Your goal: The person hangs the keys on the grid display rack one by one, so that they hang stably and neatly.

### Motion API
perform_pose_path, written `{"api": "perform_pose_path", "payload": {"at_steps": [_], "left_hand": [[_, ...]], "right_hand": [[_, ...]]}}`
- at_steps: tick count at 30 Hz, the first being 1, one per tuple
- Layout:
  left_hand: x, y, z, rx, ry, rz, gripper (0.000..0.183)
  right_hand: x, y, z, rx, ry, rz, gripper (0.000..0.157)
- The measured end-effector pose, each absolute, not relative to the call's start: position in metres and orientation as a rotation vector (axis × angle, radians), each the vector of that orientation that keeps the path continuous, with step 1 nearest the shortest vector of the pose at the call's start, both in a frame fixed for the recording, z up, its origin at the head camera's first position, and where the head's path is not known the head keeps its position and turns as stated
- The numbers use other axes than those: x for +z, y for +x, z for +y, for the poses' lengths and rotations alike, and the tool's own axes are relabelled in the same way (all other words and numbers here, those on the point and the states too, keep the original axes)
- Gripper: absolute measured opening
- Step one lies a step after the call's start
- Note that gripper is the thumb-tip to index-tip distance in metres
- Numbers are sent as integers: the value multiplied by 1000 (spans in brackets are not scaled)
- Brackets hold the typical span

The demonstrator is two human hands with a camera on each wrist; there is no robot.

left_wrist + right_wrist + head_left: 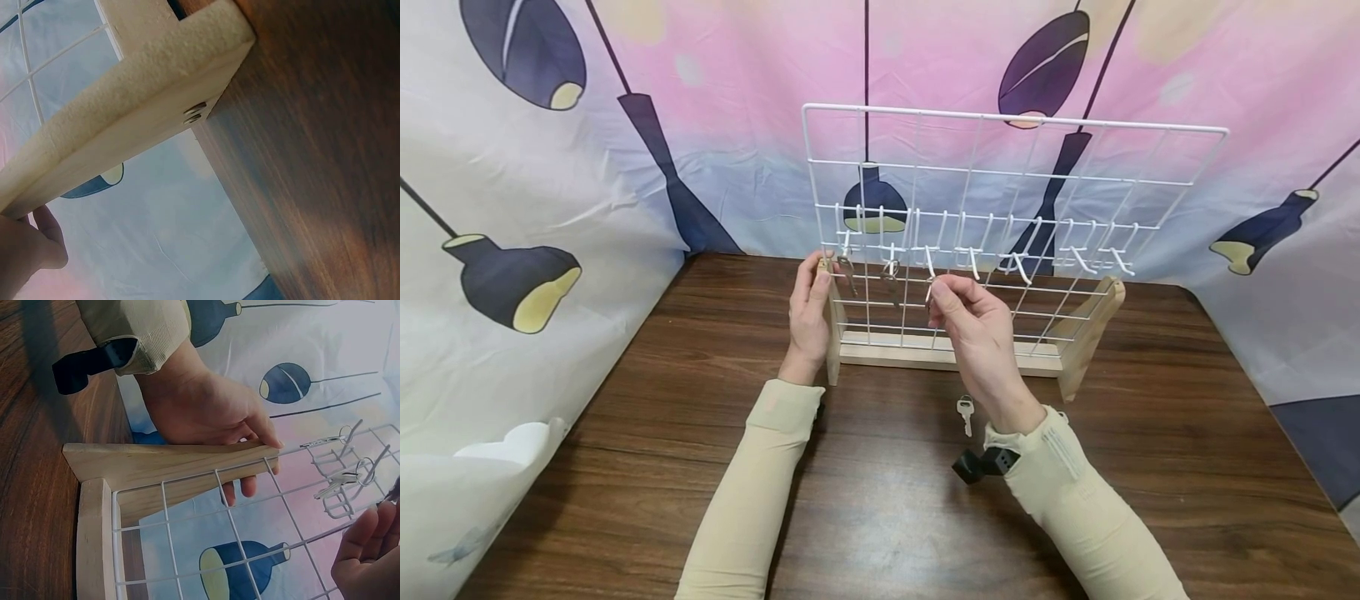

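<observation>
A white wire grid rack [1015, 119] stands in a wooden frame, with a row of white hooks across it. My left hand [809, 312] grips the rack's left wooden upright [125, 106], fingers behind it and thumb in front. At the third hook [929, 261] from the left, my right hand [981, 333] pinches a small metal key, mostly hidden by the fingertips. Keys on rings hang from the first two hooks: one key [848, 275] at the far left, another key [337, 481] beside it. Below the right hand, a silver key [966, 414] lies on the table.
Several bare hooks [1078, 260] continue to the right along the grid. The right wooden upright [1093, 337] and base bar [895, 354] rest on the dark wooden table [880, 517]. A printed cloth [760, 167] hangs behind and at both sides.
</observation>
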State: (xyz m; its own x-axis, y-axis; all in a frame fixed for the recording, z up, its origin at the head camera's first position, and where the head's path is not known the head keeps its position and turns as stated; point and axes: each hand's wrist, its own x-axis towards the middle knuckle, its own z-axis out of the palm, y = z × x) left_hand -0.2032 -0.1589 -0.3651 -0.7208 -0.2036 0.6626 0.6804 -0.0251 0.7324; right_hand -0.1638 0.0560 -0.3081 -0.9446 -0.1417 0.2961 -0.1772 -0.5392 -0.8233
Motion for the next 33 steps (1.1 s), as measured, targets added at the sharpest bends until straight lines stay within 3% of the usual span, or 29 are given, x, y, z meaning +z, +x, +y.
{"api": "perform_pose_path", "payload": {"at_steps": [33], "left_hand": [[-365, -202, -160, -1815, -524, -1635, 38]], "right_hand": [[-321, -169, 66, 2705, 344, -1599, 6]]}}
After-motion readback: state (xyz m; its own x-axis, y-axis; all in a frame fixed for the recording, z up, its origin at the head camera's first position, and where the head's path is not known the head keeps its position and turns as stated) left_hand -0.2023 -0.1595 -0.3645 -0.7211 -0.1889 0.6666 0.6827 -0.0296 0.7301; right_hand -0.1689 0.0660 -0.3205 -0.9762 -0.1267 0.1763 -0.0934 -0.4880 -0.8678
